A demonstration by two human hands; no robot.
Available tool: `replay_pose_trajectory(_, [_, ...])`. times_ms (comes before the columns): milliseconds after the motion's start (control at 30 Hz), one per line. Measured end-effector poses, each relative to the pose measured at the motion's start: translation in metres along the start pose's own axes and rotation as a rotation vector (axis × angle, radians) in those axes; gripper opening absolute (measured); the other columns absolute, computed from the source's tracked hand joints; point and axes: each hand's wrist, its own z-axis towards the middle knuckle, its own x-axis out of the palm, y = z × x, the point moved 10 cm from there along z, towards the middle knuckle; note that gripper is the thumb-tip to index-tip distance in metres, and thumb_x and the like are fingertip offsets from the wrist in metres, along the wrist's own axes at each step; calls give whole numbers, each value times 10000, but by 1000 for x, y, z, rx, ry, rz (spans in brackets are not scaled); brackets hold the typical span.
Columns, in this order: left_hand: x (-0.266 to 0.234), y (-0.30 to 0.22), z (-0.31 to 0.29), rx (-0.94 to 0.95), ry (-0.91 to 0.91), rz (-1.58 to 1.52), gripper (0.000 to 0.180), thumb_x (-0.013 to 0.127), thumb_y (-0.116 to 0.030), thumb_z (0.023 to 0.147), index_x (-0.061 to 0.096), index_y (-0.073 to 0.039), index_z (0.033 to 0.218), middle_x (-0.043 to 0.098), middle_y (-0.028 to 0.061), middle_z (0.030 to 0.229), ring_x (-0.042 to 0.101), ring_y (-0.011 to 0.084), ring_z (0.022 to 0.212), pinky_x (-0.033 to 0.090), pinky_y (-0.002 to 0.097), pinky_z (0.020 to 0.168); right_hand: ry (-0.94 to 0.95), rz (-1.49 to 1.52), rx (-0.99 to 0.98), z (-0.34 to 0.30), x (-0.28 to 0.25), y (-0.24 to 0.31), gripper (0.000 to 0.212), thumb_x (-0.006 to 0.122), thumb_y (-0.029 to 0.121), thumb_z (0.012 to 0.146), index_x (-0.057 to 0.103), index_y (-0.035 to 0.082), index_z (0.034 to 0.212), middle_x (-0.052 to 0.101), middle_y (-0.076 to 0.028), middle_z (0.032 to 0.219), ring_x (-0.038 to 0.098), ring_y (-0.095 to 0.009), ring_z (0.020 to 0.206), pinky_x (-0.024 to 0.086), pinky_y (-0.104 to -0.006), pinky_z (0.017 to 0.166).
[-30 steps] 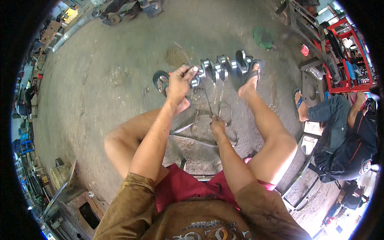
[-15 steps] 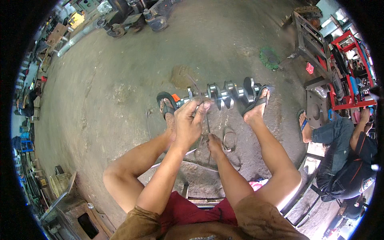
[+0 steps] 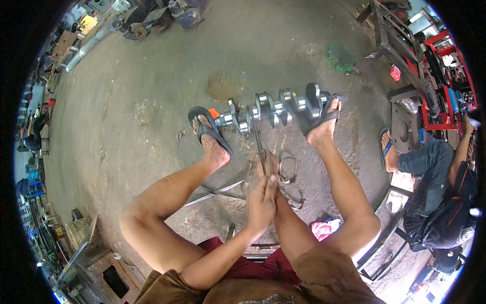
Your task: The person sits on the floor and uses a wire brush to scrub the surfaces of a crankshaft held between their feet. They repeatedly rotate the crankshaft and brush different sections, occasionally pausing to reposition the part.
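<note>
On a workshop floor (image 3: pixel 152 66), a steel crankshaft (image 3: pixel 277 107) lies at twelve o'clock from both hands, its long axis roughly nine-to-three between sandalled feet (image 3: pixel 323 131). The left hand's (image 3: pixel 261 205) fingers grasp a dark strip (image 3: pixel 258 144); the right hand (image 3: pixel 272 161), nearer the shaft, curls, its hold impossible to tell.

L hand (image 3: pixel 261 205) & R hand (image 3: pixel 268 163) close tog. nr ctr frame, gripping dark strip (image 3: pixel 258 144) up to crankshaft (image 3: pixel 277 107), upper ctr, btwn sandalled feet (image 3: pixel 216 148); co-worker (image 3: pixel 428 158) far R, red rack (image 3: pixel 440 126) upper R.
</note>
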Motion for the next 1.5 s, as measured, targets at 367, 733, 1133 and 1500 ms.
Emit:
replay_pose_trajectory(367, [29, 129, 111, -95, 56, 180, 383, 509, -306, 978, 569, 32, 809, 591, 206, 704, 576, 303, 647, 434, 402, 622, -108, -309, -105, -140, -64, 55, 264, 475, 206, 957, 632, -7, 965, 611, -243, 790, 611, -390, 716, 472, -428, 662])
replay_pose_trajectory(733, [26, -70, 198, 209, 359, -115, 339, 530, -321, 974, 599, -37, 803, 549, 18, 686, 503, 98, 622, 383, 268, 558, -8, -265, 17, -105, -38, 19, 366, 492, 291, 958, 605, -44, 1054, 635, -270, 940, 610, -439, 906, 472, -467, 785])
replay_pose_trajectory(1133, [10, -3, 30, 47, 174, 268, 389, 520, -312, 982, 597, 17, 789, 549, 107, 589, 505, 138, 527, 393, 309, 511, 59, 492, 34, -52, -13, -7, 322, 491, 270, 973, 635, 0, 1073, 614, -82, 824, 560, -194, 765, 463, -332, 693])
replay_pose_trajectory(1500, [43, 76, 113, 110, 136, 320, 390, 492, -320, 977, 574, 7, 781, 577, 236, 669, 582, 422, 631, 422, 469, 583, -137, -119, -51, -142, -73, 57, 279, 492, 201, 949, 654, -15, 1017, 656, -219, 828, 627, -333, 748, 472, -397, 715])
